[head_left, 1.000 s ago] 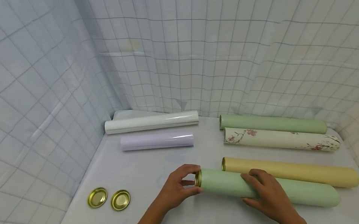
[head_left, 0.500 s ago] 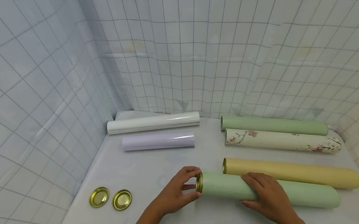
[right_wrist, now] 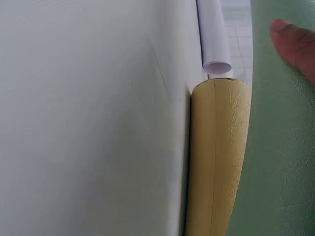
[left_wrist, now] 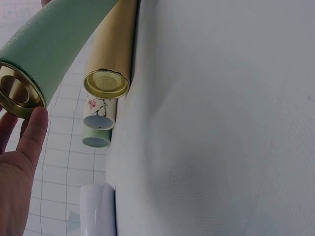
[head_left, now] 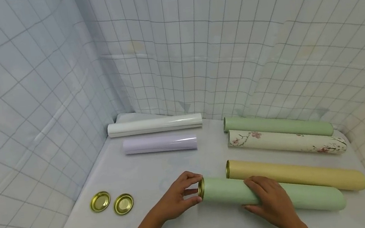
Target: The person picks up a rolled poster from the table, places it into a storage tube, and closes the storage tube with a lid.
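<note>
A pale green tube [head_left: 228, 190] lies at a slant over the front of the table, its left end capped by a gold metal lid [left_wrist: 19, 91]. At that end my left hand [head_left: 176, 197] pinches the lid's rim between thumb and fingers. My right hand [head_left: 272, 202] grips the tube around its middle, thumb on the near side. In the right wrist view only a thumb [right_wrist: 298, 46] shows against the green surface. Just behind lies a yellow tube [head_left: 297, 174], with a gold lid in its left end.
Two loose gold lids [head_left: 100, 201] lie at the left. A white roll [head_left: 154, 125] and a lilac roll [head_left: 160, 144] lie at the back left. A flowered roll [head_left: 286, 141] and another green roll [head_left: 277, 126] lie at the back right. Gridded white sheets [head_left: 178, 53] wall the table.
The lidded end of the green tube has come slightly down and toward me, with my left hand following it. My right hand keeps its grip in nearly the same place.
</note>
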A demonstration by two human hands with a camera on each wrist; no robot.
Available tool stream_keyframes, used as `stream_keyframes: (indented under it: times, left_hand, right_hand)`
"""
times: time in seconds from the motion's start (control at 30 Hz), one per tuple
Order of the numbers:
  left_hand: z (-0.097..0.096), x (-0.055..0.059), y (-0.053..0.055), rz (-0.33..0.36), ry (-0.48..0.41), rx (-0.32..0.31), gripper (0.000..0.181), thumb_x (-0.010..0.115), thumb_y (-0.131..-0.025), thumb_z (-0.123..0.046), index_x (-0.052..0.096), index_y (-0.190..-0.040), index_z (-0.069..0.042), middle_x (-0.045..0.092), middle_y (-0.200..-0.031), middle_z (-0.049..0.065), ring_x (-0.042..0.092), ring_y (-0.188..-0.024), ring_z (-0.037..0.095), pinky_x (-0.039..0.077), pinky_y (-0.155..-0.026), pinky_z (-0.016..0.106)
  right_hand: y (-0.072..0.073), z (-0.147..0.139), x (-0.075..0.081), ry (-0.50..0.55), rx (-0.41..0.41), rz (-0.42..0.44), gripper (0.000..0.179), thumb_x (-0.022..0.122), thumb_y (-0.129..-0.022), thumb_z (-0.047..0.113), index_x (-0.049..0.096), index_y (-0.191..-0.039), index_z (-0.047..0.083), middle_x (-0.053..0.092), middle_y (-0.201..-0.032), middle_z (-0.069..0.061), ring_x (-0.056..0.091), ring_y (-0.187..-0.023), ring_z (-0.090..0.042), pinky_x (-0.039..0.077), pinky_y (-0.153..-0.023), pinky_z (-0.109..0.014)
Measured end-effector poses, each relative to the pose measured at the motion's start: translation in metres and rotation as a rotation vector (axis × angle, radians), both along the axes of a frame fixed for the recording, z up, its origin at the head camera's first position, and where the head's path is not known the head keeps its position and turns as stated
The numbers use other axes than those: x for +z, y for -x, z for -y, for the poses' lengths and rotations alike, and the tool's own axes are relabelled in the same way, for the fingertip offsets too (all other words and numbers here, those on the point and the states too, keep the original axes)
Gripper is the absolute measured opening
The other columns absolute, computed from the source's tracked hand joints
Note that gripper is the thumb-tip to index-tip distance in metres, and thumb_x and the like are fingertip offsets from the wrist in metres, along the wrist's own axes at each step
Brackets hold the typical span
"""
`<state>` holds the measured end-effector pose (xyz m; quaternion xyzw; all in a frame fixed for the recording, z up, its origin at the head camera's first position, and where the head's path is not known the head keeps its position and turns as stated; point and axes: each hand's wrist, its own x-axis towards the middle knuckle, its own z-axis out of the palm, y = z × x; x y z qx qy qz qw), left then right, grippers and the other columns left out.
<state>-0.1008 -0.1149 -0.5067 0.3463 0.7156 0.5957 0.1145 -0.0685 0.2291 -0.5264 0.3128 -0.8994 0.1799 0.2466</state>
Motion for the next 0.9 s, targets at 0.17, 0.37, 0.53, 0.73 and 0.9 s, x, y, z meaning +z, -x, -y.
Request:
stream_keyframes:
  times: [0.17,0.37,0.53,0.73,0.9]
  left_hand:
    - [0.0,0.002,-0.002,-0.04,-0.034,-0.013,0.057,0.068,-0.094,-0.008,0.046,-0.146,-0.001,0.046,-0.134,0.012,0.049,-0.13,0.03,0.05,-0.097,0.047]
    - [-0.003,0.004,-0.003,-0.034,-0.007,-0.024,0.058,0.068,-0.094,-0.013,0.046,-0.147,-0.004,0.045,-0.135,0.01,0.048,-0.13,0.029,0.051,-0.097,0.04]
    - [-0.004,0.004,0.0,-0.047,0.035,-0.023,0.056,0.07,-0.093,-0.016,0.047,-0.145,-0.012,0.045,-0.137,0.007,0.049,-0.128,0.03,0.053,-0.094,0.039]
    - [-0.001,0.001,0.004,-0.053,0.102,0.007,0.057,0.074,-0.091,-0.023,0.05,-0.142,-0.017,0.046,-0.139,0.002,0.049,-0.128,0.026,0.053,-0.094,0.044]
    - [0.009,-0.004,0.006,-0.089,0.154,0.059,0.054,0.076,-0.09,-0.026,0.054,-0.139,-0.02,0.049,-0.138,-0.001,0.05,-0.127,0.021,0.053,-0.094,0.045]
  right_hand:
    - [0.001,0.003,0.0,0.021,0.027,-0.048,0.077,0.088,-0.065,0.049,0.065,-0.126,0.008,0.063,-0.119,-0.005,0.061,-0.106,-0.027,0.045,-0.089,-0.042]
    - [-0.001,0.004,0.0,0.068,0.047,-0.121,0.067,0.067,-0.086,0.062,0.067,-0.122,0.006,0.065,-0.118,-0.009,0.063,-0.101,-0.029,0.045,-0.088,-0.042]
    - [-0.001,0.003,0.003,0.085,0.055,-0.152,0.067,0.059,-0.091,0.064,0.068,-0.121,0.005,0.066,-0.117,-0.01,0.063,-0.098,-0.03,0.044,-0.087,-0.041]
    - [0.0,-0.004,0.0,0.048,0.072,-0.104,0.068,0.074,-0.081,0.057,0.067,-0.123,0.004,0.065,-0.117,-0.012,0.062,-0.1,-0.031,0.043,-0.09,-0.042]
    - [-0.005,-0.02,-0.008,-0.036,-0.006,-0.027,0.072,0.077,-0.075,0.055,0.064,-0.125,0.005,0.063,-0.12,-0.012,0.059,-0.105,-0.033,0.039,-0.093,-0.044]
